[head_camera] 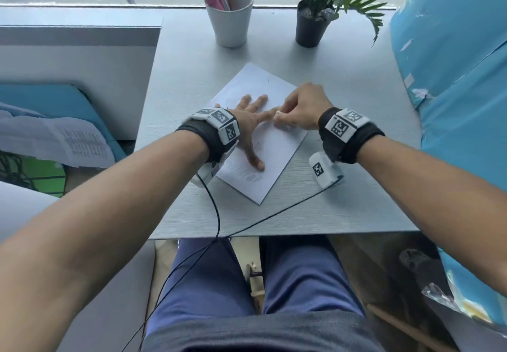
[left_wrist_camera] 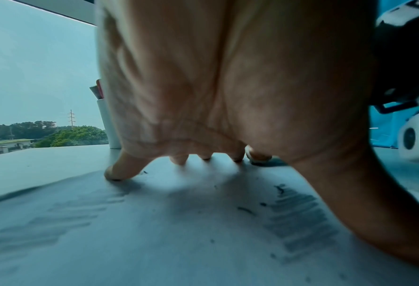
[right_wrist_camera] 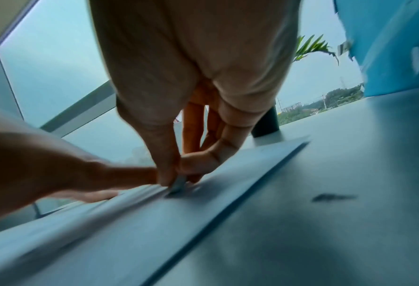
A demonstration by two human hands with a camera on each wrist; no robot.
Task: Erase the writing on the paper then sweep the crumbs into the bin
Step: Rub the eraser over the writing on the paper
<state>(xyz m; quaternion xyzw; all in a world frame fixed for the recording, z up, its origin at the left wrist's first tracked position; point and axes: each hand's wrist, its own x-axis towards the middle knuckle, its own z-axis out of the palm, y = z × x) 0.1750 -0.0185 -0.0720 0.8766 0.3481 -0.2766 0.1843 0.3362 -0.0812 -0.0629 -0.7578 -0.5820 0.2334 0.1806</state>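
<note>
A white sheet of paper (head_camera: 277, 148) lies tilted on the grey table (head_camera: 343, 209), with grey pencil shading (head_camera: 251, 177) near its front corner. My left hand (head_camera: 251, 121) lies flat on the sheet, fingers spread, pinning it down. My right hand (head_camera: 299, 110) pinches a small eraser (right_wrist_camera: 178, 183) between thumb and fingers and presses it to the paper (right_wrist_camera: 120, 222), right beside my left index finger. In the left wrist view, smudged pencil marks (left_wrist_camera: 298, 218) and dark eraser crumbs (left_wrist_camera: 246, 210) show on the paper (left_wrist_camera: 178, 241) under my left hand (left_wrist_camera: 227, 96).
A white cup of pens (head_camera: 230, 17) and a black potted plant (head_camera: 311, 25) stand at the table's far side by the window. A blue wall-like surface (head_camera: 461, 77) rises on the right. Wrist-camera cables (head_camera: 219, 214) trail over the table's front edge. No bin is in view.
</note>
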